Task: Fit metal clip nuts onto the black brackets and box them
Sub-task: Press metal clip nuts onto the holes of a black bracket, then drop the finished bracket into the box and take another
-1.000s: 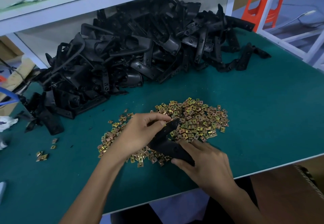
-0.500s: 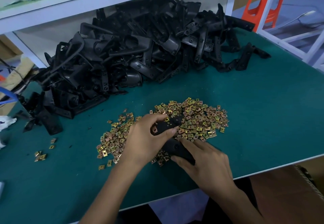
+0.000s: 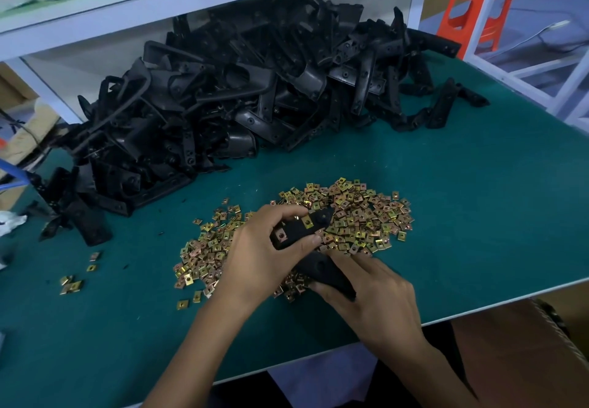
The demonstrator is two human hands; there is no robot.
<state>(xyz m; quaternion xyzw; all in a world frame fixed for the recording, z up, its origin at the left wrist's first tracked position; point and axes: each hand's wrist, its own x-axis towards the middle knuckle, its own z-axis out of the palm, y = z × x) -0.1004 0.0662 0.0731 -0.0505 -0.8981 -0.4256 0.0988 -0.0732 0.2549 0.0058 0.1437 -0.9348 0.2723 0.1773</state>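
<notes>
Fitting is in hand: left hand point(image 3: 261, 257) and right hand point(image 3: 379, 302) both grasp one black bracket point(image 3: 296, 232) over the near clip nuts point(image 3: 360, 213) (two already sit on it), so next probably comes boxing it

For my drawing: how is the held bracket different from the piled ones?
The held black bracket wears two gold metal clip nuts; the piled black brackets show bare holes. The left hand and right hand grip the held one; the piled ones lie tangled. Both are black.
</notes>
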